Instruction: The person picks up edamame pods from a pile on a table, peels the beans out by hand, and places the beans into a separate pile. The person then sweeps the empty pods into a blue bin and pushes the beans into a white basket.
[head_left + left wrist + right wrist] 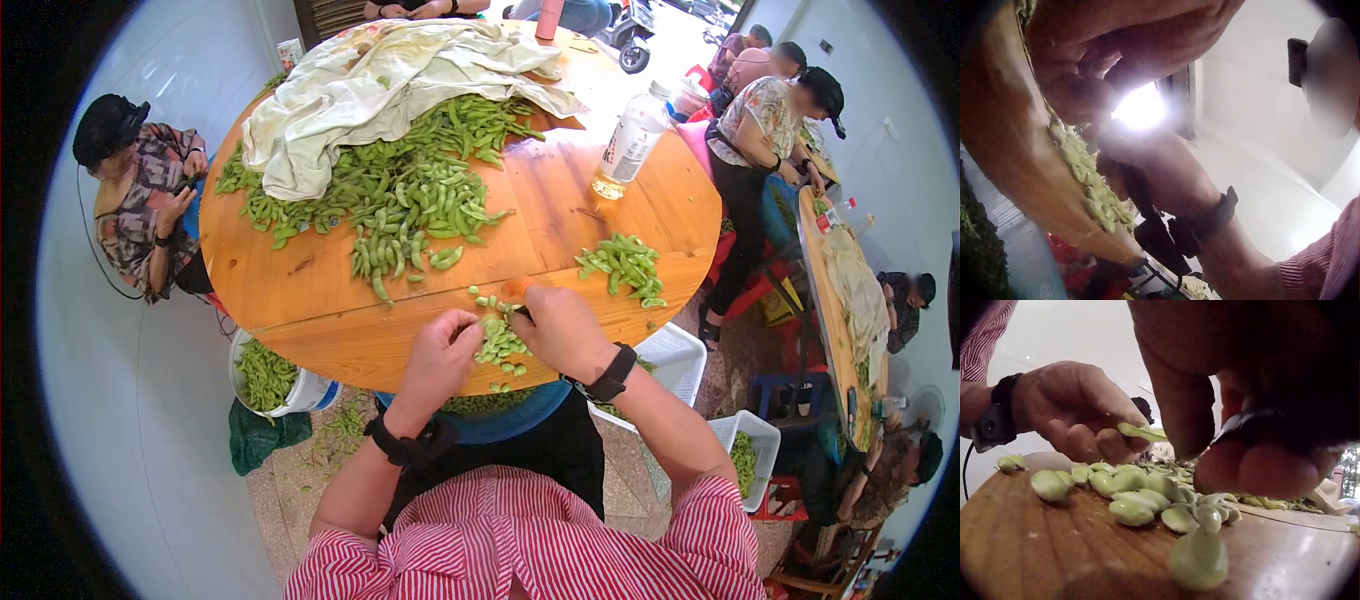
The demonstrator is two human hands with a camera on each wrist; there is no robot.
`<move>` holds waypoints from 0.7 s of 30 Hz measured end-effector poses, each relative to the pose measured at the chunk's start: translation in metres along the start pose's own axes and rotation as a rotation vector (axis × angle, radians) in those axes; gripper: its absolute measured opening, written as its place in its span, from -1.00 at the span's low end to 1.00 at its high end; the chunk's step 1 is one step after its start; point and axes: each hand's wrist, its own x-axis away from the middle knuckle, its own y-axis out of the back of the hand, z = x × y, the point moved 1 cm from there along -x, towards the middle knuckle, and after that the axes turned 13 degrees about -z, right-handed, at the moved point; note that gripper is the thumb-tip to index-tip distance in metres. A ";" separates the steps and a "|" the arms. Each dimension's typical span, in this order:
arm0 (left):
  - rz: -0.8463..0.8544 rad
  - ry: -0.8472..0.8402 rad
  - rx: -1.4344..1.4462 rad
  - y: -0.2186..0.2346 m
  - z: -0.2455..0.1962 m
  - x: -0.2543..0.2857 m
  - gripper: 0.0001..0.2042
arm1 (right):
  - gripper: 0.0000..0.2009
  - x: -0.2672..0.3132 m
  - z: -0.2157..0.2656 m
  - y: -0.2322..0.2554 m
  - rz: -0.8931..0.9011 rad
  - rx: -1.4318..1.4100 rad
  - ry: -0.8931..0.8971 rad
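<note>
Over the near edge of the table my left hand (pixel 437 362) pinches a green pod (pixel 1141 432) between thumb and fingers. Facing it closely, my right hand (pixel 568 330) has curled fingers around a small dark thing (pixel 1254 422) with a shiny edge; I cannot tell what it is. Some orange (pixel 517 290) shows by the right fingers. Below both hands lies a small heap of shelled green beans (pixel 500 342), several of them loose around it. In the left wrist view these beans (pixel 1088 178) line the table edge under the fingers.
A large pile of pods (pixel 420 200) lies partly under a pale cloth (pixel 380 90). To the right are a smaller pod heap (pixel 622 268) and a bottle (pixel 632 140). Below the table edge is a blue basin (pixel 520 422); a white bucket (pixel 312 392) and white baskets (pixel 672 362) flank it. People sit around.
</note>
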 end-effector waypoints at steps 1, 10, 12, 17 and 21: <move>-0.021 -0.071 -0.026 0.001 0.004 -0.002 -0.85 | -0.76 -0.001 0.002 0.002 0.000 0.000 0.001; -0.115 -0.419 -0.367 -0.010 -0.021 0.009 -0.87 | -0.73 0.004 0.012 0.007 0.026 -0.201 -0.027; -0.138 -0.598 -0.452 -0.011 -0.023 0.009 -0.87 | -0.75 0.004 0.016 0.012 0.037 -0.344 -0.127; -0.123 -0.737 -0.666 -0.010 -0.027 0.010 -0.84 | -0.77 0.006 0.015 0.011 0.048 -0.270 -0.096; -0.083 -0.785 -0.625 -0.006 -0.018 -0.007 -0.82 | -0.81 -0.006 0.005 0.029 -0.090 -0.204 -0.153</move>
